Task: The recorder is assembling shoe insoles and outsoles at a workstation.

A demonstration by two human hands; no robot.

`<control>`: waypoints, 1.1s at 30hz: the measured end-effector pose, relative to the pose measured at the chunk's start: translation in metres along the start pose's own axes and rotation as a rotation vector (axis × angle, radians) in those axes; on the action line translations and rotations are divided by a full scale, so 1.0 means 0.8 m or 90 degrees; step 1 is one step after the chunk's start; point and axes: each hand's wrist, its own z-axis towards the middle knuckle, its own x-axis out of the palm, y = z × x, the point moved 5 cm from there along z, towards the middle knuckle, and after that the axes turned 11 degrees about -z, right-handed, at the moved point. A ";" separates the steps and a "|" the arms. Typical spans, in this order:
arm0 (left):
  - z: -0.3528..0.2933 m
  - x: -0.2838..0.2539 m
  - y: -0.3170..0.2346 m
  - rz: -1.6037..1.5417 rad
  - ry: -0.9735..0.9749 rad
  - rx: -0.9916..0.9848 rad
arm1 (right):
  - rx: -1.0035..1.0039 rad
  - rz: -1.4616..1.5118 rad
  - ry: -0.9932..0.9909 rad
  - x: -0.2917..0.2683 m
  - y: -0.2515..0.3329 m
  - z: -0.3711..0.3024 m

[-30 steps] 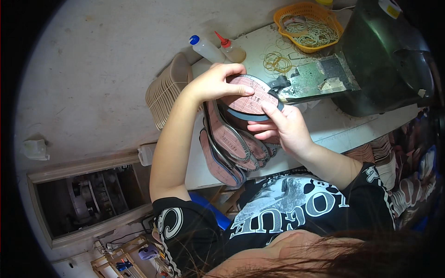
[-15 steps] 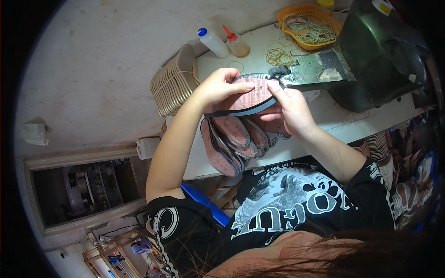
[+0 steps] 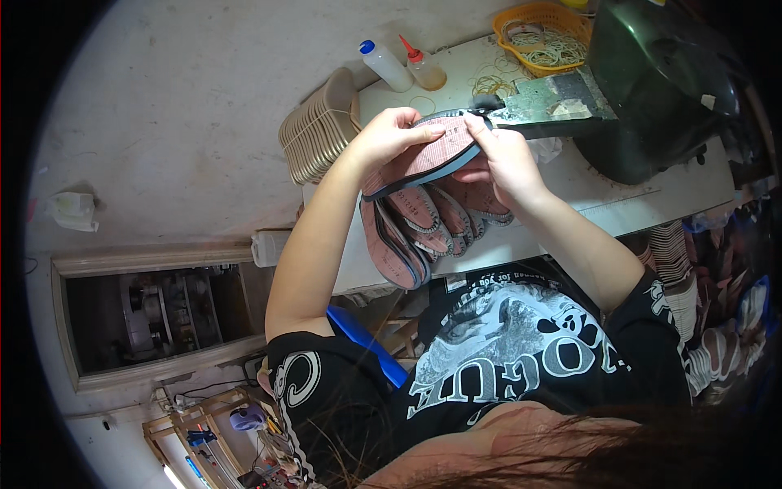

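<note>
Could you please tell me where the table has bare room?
The widest bare patch of table lies right of the right forearm, between dark machine and front edge, save for a ruler. A narrow one separates left forearm and pile of soles. Below the held sole and around bottles and basket, it's crowded.

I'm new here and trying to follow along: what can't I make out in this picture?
All in the head view:
- Pink sole: far face, turned away.
- Left grip: some fingers, behind the sole.
- Yellow object: top, cut off by the upper edge.
- Wall opening: contents, too dark to identify.
</note>
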 end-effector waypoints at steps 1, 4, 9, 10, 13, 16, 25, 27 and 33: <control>-0.001 0.001 -0.001 0.010 -0.007 0.006 | -0.014 -0.002 -0.006 0.000 -0.001 0.001; -0.004 0.006 -0.005 -0.057 -0.017 -0.011 | -0.045 0.009 -0.015 -0.001 -0.001 0.003; -0.020 0.023 -0.009 0.006 0.030 -0.117 | -0.029 -0.027 0.012 -0.011 -0.002 0.003; -0.023 0.033 -0.008 -0.054 0.044 -0.140 | -0.041 -0.019 0.018 -0.016 -0.002 0.004; -0.036 0.052 -0.012 -0.097 0.019 -0.194 | -0.024 -0.002 0.075 -0.017 0.011 -0.006; -0.044 0.063 -0.009 -0.149 0.006 -0.212 | 0.027 -0.152 0.158 -0.028 0.005 -0.021; -0.055 0.079 -0.022 -0.202 0.048 -0.157 | -0.011 -0.215 0.155 -0.039 0.003 -0.048; -0.048 0.061 -0.012 -0.177 0.017 -0.158 | -0.041 -0.225 0.174 -0.035 0.007 -0.032; -0.032 0.048 -0.004 -0.171 -0.166 -0.116 | 0.000 -0.213 0.173 -0.041 -0.004 -0.006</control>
